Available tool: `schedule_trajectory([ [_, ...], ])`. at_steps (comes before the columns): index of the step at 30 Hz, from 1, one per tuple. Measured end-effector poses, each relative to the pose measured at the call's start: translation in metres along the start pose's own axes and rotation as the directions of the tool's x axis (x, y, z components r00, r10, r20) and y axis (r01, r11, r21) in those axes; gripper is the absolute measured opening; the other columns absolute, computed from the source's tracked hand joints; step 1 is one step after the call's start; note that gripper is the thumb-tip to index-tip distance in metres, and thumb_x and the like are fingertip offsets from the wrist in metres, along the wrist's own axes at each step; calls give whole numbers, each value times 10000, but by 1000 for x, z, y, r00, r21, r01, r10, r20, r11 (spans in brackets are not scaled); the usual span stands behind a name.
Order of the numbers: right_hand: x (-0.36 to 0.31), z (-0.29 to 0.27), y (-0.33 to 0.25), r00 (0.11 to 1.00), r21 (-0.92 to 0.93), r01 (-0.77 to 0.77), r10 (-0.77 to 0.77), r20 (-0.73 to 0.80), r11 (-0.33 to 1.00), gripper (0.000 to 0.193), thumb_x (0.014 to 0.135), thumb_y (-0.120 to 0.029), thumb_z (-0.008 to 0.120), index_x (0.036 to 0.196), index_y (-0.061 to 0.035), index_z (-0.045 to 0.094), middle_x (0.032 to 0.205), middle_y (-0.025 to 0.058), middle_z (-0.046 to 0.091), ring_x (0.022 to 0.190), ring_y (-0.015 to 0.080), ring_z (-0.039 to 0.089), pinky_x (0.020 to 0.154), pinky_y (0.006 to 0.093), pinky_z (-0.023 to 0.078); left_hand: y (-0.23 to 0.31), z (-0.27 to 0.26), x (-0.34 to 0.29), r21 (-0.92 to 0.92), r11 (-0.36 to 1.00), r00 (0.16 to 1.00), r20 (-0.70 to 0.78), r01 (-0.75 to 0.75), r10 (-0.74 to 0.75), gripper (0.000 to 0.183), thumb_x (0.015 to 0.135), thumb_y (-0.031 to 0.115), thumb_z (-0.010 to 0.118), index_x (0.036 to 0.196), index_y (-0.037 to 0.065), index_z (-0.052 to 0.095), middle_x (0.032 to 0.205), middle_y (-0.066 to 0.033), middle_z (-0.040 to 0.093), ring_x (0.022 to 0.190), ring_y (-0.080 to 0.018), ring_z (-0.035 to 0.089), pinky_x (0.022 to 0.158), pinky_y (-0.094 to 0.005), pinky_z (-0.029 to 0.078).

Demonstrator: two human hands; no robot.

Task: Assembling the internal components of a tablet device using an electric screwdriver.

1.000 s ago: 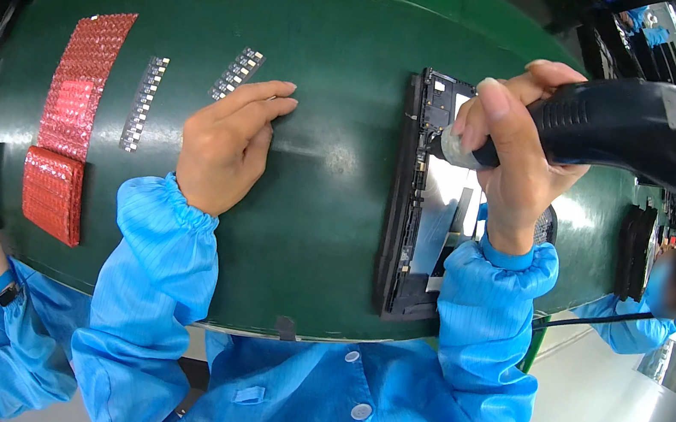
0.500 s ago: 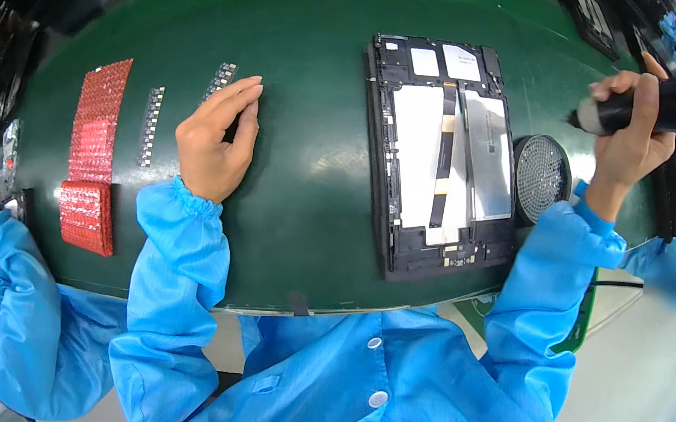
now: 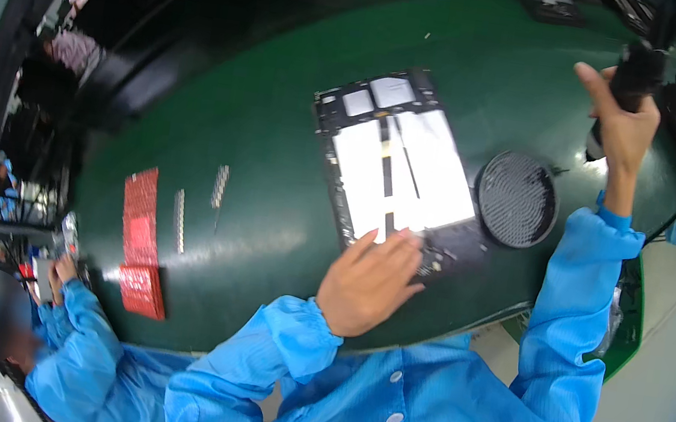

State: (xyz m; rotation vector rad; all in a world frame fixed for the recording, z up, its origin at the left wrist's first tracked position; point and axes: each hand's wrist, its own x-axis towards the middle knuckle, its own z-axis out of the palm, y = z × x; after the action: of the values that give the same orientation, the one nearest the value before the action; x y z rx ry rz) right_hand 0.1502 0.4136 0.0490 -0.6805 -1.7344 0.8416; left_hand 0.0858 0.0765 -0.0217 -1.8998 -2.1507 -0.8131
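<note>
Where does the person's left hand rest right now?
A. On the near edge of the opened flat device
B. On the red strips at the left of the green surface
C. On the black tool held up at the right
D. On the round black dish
A: the left hand lies with its fingers on the near edge of the opened flat device, apart from the round black dish.
</note>
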Motion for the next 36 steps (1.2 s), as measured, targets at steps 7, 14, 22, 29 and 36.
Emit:
schedule_trajectory([
  [7, 2, -9, 31, 993, 8, 40, -39, -113, 999, 207, 731, -108, 764, 752, -5, 586, 584, -10, 571, 526, 36, 489, 473, 217, 397, -134, -9, 78, 292, 943, 984, -128, 158, -125, 437, 757, 144, 730, 1138, -19, 591, 1186, -198, 587, 1151, -338, 538, 989, -445, 404],
  [14, 1, -16, 21, 985, -9, 137, -137, -107, 991, 158, 634, 13, 625, 691, -25, 483, 512, 90, 518, 455, 153, 550, 440, 289, 399, -242, -28, 126, 363, 835, 908, -105, 414, -405, 362, 763, 156, 693, 1052, -50, 622, 1098, -234, 611, 1033, -385, 587, 904, -398, 464],
  [22, -2, -7, 25, 968, 29, 249, -249, -24, 968, 283, 583, -33, 671, 826, -58, 527, 676, 138, 600, 594, 349, 606, 524, 408, 491, -188, 17, 244, 232, 946, 969, 49, 225, -242, 460, 716, 215, 750, 1062, -60, 621, 1117, -247, 605, 1028, -360, 605, 914, -376, 468],
  [29, -1, -6, 28, 961, -22, 273, -274, -26, 962, 334, 521, 2, 685, 825, -54, 562, 691, 103, 596, 576, 303, 607, 510, 370, 494, -137, 126, 359, 68, 991, 990, 81, -119, 113, 516, 676, 148, 724, 1117, -79, 582, 1218, -252, 547, 1094, -370, 562, 966, -384, 438],
  [36, -2, 0, 28, 958, -33, 286, -286, 2, 958, 356, 502, -37, 688, 827, -59, 543, 647, 65, 557, 564, 252, 603, 468, 357, 465, -126, 165, 450, 372, 911, 967, 238, -180, 94, 522, 599, 37, 685, 1092, -37, 529, 1265, -234, 495, 1133, -372, 512, 946, -445, 438],
])
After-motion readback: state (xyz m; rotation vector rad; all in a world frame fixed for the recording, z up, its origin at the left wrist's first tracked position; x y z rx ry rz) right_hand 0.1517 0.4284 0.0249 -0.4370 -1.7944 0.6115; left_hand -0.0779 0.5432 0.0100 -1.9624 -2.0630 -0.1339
